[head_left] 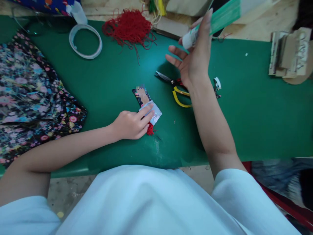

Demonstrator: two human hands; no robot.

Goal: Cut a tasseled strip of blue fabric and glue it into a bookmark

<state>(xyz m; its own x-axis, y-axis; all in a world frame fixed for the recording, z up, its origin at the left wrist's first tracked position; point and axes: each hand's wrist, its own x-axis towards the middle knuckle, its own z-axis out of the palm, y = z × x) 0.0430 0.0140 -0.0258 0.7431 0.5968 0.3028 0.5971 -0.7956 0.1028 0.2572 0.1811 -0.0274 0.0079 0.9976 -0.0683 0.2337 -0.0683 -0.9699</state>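
My left hand [130, 124] rests on the green table, its fingers pressing on a small pale patterned fabric piece [156, 114]. A red tassel [150, 130] sticks out below my fingers. From the piece's upper side extends a dark floral strip with tan backing [143, 95]. Raised over the far side of the table, my right hand [195, 62] grips a green-and-white bottle [226, 17], its white end pointing left and its other fingers spread. Scissors with yellow and red handles [173, 82] lie partly hidden behind my right wrist.
Floral dark cloth [34, 98] covers the left side. Beyond are a roll of tape [97, 49], a heap of red threads [130, 27] and a brown block [172, 28]. Cardboard pieces [290, 54] are stacked at the right. Small scraps [217, 83] lie by my right forearm.
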